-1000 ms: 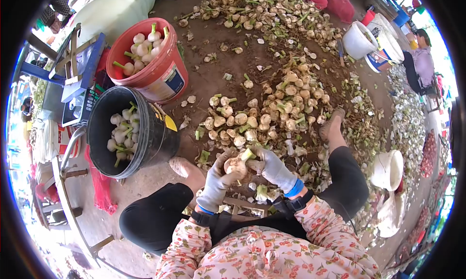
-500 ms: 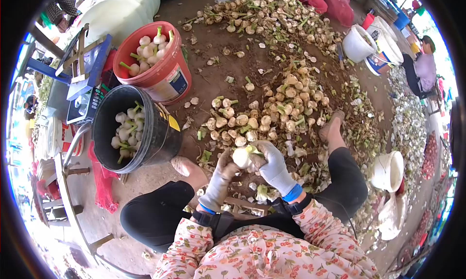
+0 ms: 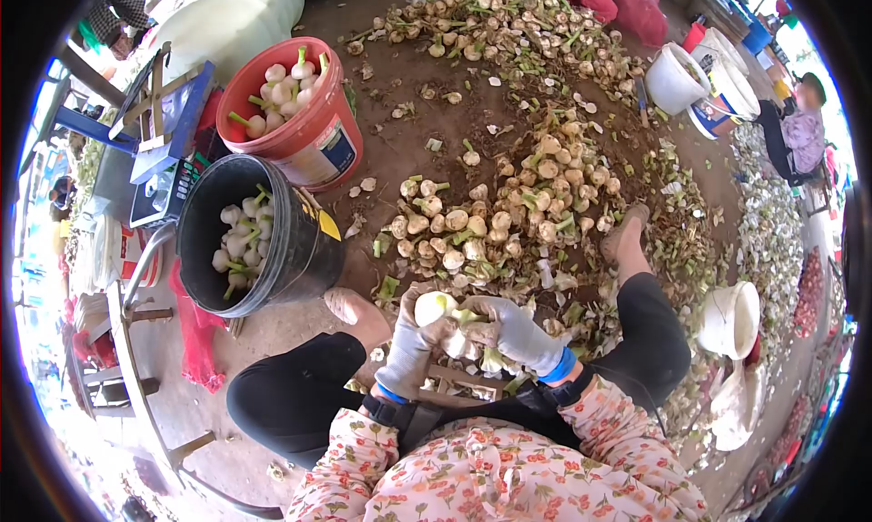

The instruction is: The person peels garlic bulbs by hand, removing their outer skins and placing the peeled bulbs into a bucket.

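Between my gloved hands is a white garlic bulb [image 3: 434,309] with a short green stem pointing right. My left hand [image 3: 411,337] is wrapped round the bulb from the left. My right hand [image 3: 520,331] is closed at the stem side, with pale peel hanging below its fingers; exactly what the fingertips pinch is partly hidden. Just beyond my hands lies a heap of unpeeled garlic bulbs [image 3: 545,195], brownish, some with green stems. To the left stand a black bucket [image 3: 309,250] and a red bucket [image 3: 318,145], both holding white garlic bulbs.
A second garlic heap [image 3: 509,23] lies farther back. Loose skins cover the ground to the right. White buckets [image 3: 674,82] stand at the back right, and another white bucket [image 3: 727,320] lies tipped at the right. A person [image 3: 799,132] sits at the far right.
My hands have moved slightly down and left with the garlic bulb. The bulb now sits more in my left hand, its stem turned toward my right, and peel hangs below.
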The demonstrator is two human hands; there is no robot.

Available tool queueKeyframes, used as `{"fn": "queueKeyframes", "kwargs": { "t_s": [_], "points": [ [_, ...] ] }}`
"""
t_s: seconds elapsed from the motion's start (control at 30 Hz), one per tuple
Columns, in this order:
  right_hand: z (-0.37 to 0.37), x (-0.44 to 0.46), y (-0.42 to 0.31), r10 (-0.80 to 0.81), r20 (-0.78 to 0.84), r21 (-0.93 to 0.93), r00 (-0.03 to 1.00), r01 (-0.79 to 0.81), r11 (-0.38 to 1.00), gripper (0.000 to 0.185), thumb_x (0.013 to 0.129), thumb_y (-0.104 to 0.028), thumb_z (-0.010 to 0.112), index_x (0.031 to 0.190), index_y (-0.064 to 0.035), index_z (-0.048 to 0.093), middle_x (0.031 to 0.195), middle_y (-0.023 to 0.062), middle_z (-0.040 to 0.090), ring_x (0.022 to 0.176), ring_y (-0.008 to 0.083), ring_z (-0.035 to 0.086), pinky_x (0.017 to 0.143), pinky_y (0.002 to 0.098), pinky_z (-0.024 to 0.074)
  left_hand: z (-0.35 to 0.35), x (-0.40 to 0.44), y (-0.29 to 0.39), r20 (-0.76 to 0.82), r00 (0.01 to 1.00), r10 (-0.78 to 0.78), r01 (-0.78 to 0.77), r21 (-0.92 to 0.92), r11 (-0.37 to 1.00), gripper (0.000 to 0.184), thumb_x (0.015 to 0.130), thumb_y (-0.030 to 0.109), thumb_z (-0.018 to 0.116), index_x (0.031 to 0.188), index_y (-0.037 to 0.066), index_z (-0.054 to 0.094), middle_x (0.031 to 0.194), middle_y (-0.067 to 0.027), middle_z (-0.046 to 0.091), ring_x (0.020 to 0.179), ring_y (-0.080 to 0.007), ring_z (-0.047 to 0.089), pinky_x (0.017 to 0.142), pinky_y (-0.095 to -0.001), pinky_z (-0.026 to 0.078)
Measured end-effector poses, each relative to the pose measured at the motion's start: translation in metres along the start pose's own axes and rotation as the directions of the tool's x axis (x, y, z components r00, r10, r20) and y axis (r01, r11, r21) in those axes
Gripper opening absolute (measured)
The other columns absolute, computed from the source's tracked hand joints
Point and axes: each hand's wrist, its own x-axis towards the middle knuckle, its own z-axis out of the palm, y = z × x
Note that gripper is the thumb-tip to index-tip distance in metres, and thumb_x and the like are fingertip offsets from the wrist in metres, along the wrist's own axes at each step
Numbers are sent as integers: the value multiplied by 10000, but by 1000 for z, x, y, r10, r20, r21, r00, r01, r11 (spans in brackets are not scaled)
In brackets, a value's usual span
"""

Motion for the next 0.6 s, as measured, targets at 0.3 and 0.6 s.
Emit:
{"fn": "queueKeyframes", "kwargs": {
  "t_s": [0.3, 0.6],
  "points": [
    [-11, -9, 24, -124, -133, 477, 983, 174, 861, 288, 837, -89, 608, 1063, 79, 554, 966, 99, 627, 874, 166, 625, 760, 265, 513, -24, 2, -5, 350, 933, -86, 166, -205, 964, 575, 755, 391, 701, 1191, 76, 498, 1044, -81, 612, 983, -253, 585, 839, -387, 488],
    [-10, -17, 6, -122, -147, 653, 982, 189, 733, 302, 834, -166, 578, 1020, 70, 560, 952, 158, 632, 823, 223, 646, 707, 323, 542, -6, -6, 19, 197, 971, -134, 177, -220, 959, 601, 867, 484, 553, 1292, 79, 423, 1107, -104, 573, 991, -242, 575, 840, -413, 493]
  ]
}}
